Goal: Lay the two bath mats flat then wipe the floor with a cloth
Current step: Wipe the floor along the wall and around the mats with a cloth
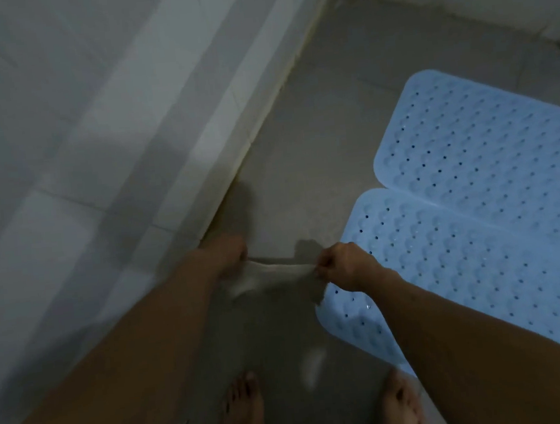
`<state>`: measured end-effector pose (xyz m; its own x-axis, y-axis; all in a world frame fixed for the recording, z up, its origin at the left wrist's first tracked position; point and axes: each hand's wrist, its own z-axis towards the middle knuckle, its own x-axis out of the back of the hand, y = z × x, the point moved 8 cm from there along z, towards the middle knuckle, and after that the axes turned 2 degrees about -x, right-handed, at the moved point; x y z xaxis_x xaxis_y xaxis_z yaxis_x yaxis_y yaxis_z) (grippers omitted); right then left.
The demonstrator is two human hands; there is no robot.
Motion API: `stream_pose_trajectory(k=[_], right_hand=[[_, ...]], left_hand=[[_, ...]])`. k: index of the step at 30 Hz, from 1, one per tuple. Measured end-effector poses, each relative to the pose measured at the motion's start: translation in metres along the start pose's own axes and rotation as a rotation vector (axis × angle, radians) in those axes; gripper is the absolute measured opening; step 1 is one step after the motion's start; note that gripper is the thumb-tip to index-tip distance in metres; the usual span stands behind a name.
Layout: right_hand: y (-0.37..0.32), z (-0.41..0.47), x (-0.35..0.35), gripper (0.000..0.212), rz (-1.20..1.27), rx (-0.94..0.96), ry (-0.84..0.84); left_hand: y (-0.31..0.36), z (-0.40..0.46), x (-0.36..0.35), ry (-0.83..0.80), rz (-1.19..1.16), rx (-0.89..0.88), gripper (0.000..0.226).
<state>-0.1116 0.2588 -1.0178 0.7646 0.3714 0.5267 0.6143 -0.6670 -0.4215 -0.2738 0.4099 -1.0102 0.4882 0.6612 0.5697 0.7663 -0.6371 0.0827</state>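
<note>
two bare feet — the left foot [243, 417] and the right foot [401, 405] — stand on the grey tiled floor [315, 133] at the bottom edge of the head view, the right one just at the rim of the nearer bath mat [454, 263]. above them both forearms reach down and forward. the left hand [229, 254], blurred, grips one end of a pale cloth [271, 276]; the right hand [340, 266] pinches the other end with curled fingers, so the cloth hangs stretched between them above the floor, its shadow dark on the tiles beneath. to the right the nearer light-blue mat, dotted with small holes, lies flat, and the farther bath mat [491, 143] lies flat just beyond it — their long edges meeting. a white tiled wall [75, 129] runs along the left to the far corner. no writing or brand mark can be read anywhere.
</note>
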Motion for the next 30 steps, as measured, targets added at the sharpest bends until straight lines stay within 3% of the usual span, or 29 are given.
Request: stream_pose_trajectory(k=[4, 8, 11, 14, 19, 21, 24, 26, 30], right_hand=[[0.040, 0.059, -0.002, 0.025, -0.048, -0.045, 0.110], [0.067, 0.100, 0.012, 0.028, -0.078, -0.082, 0.325], [0.068, 0.111, 0.024, 0.032, -0.068, 0.018, 0.566], [0.054, 0.110, 0.016, 0.025, -0.089, 0.188, 0.738], [0.017, 0.089, -0.039, 0.032, -0.041, 0.335, 0.871], [0.014, 0.089, -0.071, 0.036, -0.028, 0.292, 0.885], [0.024, 0.098, -0.107, 0.060, 0.043, 0.125, 0.811], [0.029, 0.107, -0.118, 0.063, 0.020, 0.079, 0.787], [0.028, 0.116, -0.115, 0.070, -0.075, 0.026, 0.776]], left_hand=[[0.025, 0.084, 0.005, 0.180, 0.062, -0.060, 0.029], [0.046, 0.128, 0.026, 0.548, 0.178, -0.141, 0.034], [0.054, 0.132, 0.026, 0.833, 0.097, -0.249, 0.024], [0.051, 0.123, 0.004, 0.953, 0.146, -0.370, 0.009], [0.036, 0.114, -0.042, 0.917, 0.200, -0.402, 0.020], [0.030, 0.120, -0.057, 0.835, 0.148, -0.363, 0.040], [0.026, 0.133, -0.074, 0.710, 0.097, -0.350, 0.074], [0.020, 0.142, -0.082, 0.631, 0.084, -0.341, 0.083], [0.021, 0.152, -0.083, 0.653, 0.170, -0.328, 0.093]])
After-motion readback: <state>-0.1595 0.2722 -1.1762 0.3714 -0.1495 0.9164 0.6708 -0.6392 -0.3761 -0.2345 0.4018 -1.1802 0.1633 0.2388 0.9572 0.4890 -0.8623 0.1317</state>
